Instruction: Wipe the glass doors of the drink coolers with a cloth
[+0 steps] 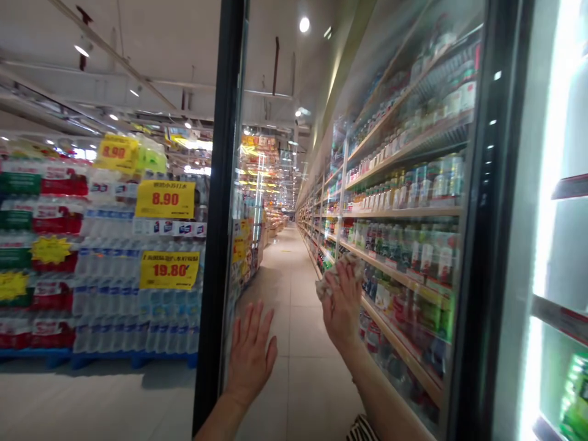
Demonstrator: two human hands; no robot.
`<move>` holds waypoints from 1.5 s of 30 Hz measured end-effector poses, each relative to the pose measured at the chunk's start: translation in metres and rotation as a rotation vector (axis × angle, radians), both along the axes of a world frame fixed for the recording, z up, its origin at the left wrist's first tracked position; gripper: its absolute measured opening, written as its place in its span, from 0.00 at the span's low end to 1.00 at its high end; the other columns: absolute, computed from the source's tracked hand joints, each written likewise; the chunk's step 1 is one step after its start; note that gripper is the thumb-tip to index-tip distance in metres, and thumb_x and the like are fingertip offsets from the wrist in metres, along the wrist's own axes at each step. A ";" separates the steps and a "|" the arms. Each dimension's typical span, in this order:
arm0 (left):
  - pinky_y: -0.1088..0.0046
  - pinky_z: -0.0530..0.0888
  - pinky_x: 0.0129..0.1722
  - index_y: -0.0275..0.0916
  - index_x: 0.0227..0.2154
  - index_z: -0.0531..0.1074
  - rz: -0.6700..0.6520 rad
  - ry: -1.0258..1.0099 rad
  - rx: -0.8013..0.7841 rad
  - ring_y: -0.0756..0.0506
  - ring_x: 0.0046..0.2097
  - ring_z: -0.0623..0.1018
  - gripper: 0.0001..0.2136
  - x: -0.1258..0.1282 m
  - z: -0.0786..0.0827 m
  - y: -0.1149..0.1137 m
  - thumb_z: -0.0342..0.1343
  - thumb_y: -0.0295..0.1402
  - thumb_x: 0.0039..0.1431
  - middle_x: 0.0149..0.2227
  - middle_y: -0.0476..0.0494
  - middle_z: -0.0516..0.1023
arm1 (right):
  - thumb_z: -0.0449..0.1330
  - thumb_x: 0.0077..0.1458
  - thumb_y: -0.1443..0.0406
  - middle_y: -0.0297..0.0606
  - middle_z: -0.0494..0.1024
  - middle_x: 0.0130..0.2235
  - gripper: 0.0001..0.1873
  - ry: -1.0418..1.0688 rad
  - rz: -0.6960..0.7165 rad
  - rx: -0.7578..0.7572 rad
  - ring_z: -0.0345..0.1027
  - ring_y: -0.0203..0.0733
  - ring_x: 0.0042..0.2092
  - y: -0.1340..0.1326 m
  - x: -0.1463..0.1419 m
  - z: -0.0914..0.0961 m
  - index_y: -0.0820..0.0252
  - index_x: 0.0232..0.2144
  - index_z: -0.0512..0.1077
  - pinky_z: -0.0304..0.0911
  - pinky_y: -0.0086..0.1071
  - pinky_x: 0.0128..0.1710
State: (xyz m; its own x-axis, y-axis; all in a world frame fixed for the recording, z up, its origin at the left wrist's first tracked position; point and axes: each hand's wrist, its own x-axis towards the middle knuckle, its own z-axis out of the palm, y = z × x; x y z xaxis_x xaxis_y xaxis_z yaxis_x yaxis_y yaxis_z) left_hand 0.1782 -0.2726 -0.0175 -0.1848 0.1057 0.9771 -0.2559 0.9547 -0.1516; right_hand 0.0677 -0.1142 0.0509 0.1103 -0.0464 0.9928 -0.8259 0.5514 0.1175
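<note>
In front of me stands a glass door (294,288) with a black frame, swung out from a lit cooler. My left hand (250,352) lies flat against the lower left of the pane, fingers spread and holding nothing. To the right and somewhat higher, my right hand (340,306) presses a crumpled pale cloth (325,286) onto the glass. The cloth shows at the edges of the fingers; the rest is hidden under the hand. A striped sleeve or garment edge (362,429) shows below my right forearm.
Stacked bottled drink packs (110,263) on blue pallets (92,358) stand left, bearing yellow price signs (166,199). Through or mirrored in the glass appear long drink shelves (404,214) and a tiled aisle (285,263). The black door frame (214,220) edges the pane; cooler shelves (569,187) are at right.
</note>
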 end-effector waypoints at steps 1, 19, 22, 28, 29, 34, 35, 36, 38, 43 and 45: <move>0.58 0.50 0.62 0.40 0.62 0.46 -0.003 0.001 0.002 0.41 0.65 0.49 0.31 0.000 0.000 0.000 0.49 0.28 0.56 0.64 0.39 0.51 | 0.48 0.55 0.70 0.48 0.62 0.59 0.19 0.015 0.005 0.020 0.43 0.48 0.64 0.000 0.000 -0.001 0.62 0.50 0.65 0.44 0.49 0.59; 0.57 0.49 0.62 0.39 0.62 0.46 0.004 -0.001 -0.001 0.40 0.65 0.48 0.31 -0.002 -0.001 0.000 0.49 0.27 0.56 0.64 0.38 0.50 | 0.48 0.54 0.70 0.46 0.64 0.58 0.21 0.059 0.010 0.138 0.43 0.48 0.64 -0.002 0.001 -0.031 0.62 0.51 0.65 0.43 0.50 0.61; 0.57 0.50 0.62 0.41 0.62 0.46 -0.007 0.002 0.017 0.41 0.65 0.49 0.31 -0.003 -0.002 0.001 0.48 0.27 0.56 0.64 0.39 0.50 | 0.48 0.54 0.70 0.45 0.63 0.58 0.22 0.050 0.003 0.149 0.44 0.48 0.64 -0.007 0.004 -0.031 0.61 0.51 0.64 0.44 0.50 0.60; 0.57 0.49 0.62 0.40 0.62 0.45 0.003 0.006 -0.003 0.41 0.65 0.48 0.31 -0.002 -0.001 0.000 0.48 0.27 0.56 0.64 0.39 0.49 | 0.51 0.51 0.71 0.44 0.67 0.56 0.22 0.137 0.055 0.227 0.48 0.45 0.62 -0.015 0.009 -0.023 0.61 0.49 0.66 0.40 0.48 0.62; 0.57 0.49 0.62 0.40 0.62 0.45 0.008 0.003 -0.006 0.41 0.65 0.48 0.32 -0.001 -0.001 0.000 0.48 0.27 0.56 0.64 0.39 0.49 | 0.50 0.52 0.71 0.46 0.66 0.56 0.22 0.106 0.038 0.175 0.46 0.46 0.63 -0.016 0.010 -0.021 0.62 0.50 0.66 0.41 0.48 0.61; 0.57 0.50 0.62 0.38 0.62 0.46 0.017 -0.016 -0.026 0.40 0.65 0.47 0.31 0.002 -0.002 -0.001 0.49 0.27 0.55 0.65 0.38 0.48 | 0.49 0.53 0.72 0.42 0.68 0.55 0.20 0.177 0.078 0.246 0.49 0.44 0.62 -0.027 0.021 -0.021 0.61 0.48 0.68 0.39 0.46 0.62; 0.57 0.50 0.62 0.38 0.62 0.47 0.016 -0.021 -0.030 0.40 0.65 0.48 0.31 0.003 -0.002 -0.002 0.48 0.27 0.55 0.64 0.37 0.49 | 0.49 0.52 0.72 0.39 0.70 0.54 0.20 0.217 0.094 0.292 0.51 0.42 0.61 -0.029 0.022 -0.021 0.59 0.47 0.68 0.37 0.44 0.63; 0.58 0.50 0.62 0.37 0.62 0.48 0.016 -0.027 -0.033 0.40 0.65 0.48 0.30 0.003 -0.002 -0.003 0.48 0.27 0.55 0.64 0.37 0.50 | 0.49 0.53 0.71 0.38 0.71 0.53 0.19 0.241 0.098 0.312 0.52 0.41 0.60 -0.030 0.023 -0.018 0.58 0.46 0.69 0.36 0.43 0.63; 0.58 0.50 0.62 0.37 0.61 0.51 0.020 -0.044 -0.033 0.40 0.65 0.48 0.29 0.004 -0.001 -0.003 0.48 0.27 0.55 0.63 0.37 0.53 | 0.49 0.53 0.71 0.39 0.71 0.53 0.19 0.220 0.075 0.267 0.51 0.42 0.61 -0.031 0.021 -0.007 0.59 0.47 0.68 0.37 0.44 0.63; 0.57 0.54 0.61 0.36 0.57 0.58 -0.016 -0.062 -0.017 0.41 0.65 0.51 0.24 0.014 0.000 0.001 0.47 0.26 0.55 0.61 0.36 0.58 | 0.49 0.54 0.71 0.46 0.66 0.56 0.20 0.129 0.038 0.152 0.46 0.46 0.63 -0.031 0.021 -0.001 0.64 0.50 0.66 0.41 0.47 0.61; 0.59 0.59 0.59 0.37 0.53 0.62 -0.079 -0.054 0.009 0.42 0.63 0.55 0.21 0.022 0.000 0.003 0.46 0.25 0.55 0.60 0.37 0.59 | 0.49 0.54 0.71 0.42 0.69 0.54 0.18 0.222 0.080 0.272 0.53 0.45 0.59 -0.035 0.026 -0.016 0.62 0.47 0.68 0.39 0.46 0.62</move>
